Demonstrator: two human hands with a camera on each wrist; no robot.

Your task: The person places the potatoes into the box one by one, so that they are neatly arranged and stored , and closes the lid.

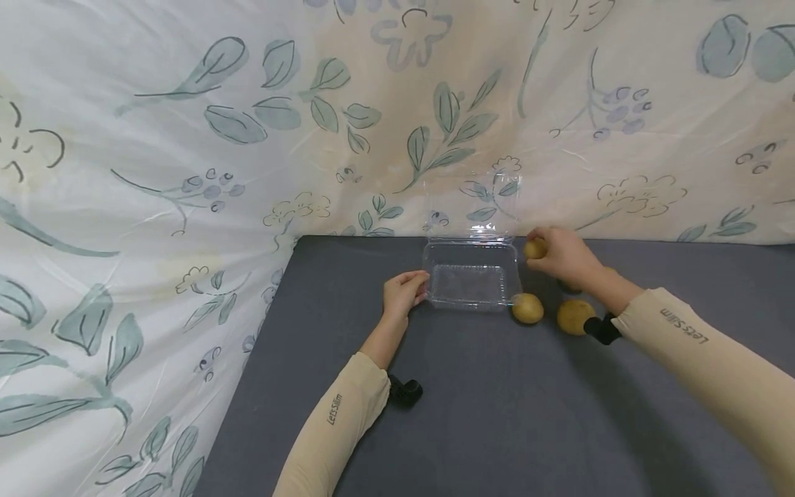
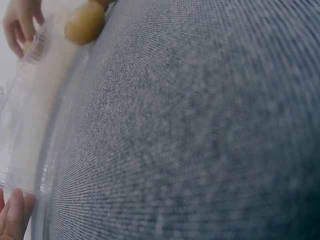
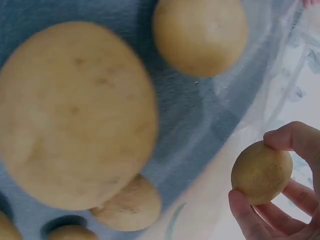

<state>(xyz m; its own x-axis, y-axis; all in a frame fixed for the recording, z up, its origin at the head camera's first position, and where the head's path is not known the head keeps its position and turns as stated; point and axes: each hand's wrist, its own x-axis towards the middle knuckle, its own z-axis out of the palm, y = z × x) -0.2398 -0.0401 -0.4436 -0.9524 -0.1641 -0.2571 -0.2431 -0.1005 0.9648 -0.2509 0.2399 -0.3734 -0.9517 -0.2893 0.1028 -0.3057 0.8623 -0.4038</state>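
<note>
My right hand [image 1: 562, 252] pinches a small potato [image 3: 261, 172] between thumb and fingers, just right of the container's back corner. The clear plastic container [image 1: 472, 304] stands on the dark cloth with its hinged lid [image 1: 472, 207] raised against the curtain. Touching its left side are the fingertips of my left hand [image 1: 400, 293]; the left wrist view shows these fingers [image 2: 16, 207] fairly straight against the wall. A potato [image 1: 528, 308] lies by the front right corner, and a bigger one [image 1: 575, 317] sits farther right. My right forearm partly hides other potatoes.
Dark ribbed cloth [image 1: 484, 414] covers the table. A pale curtain with leaf prints [image 1: 373, 103] hangs directly behind and along the left. In the right wrist view, smaller potatoes [image 3: 130, 205] lie beside the large one.
</note>
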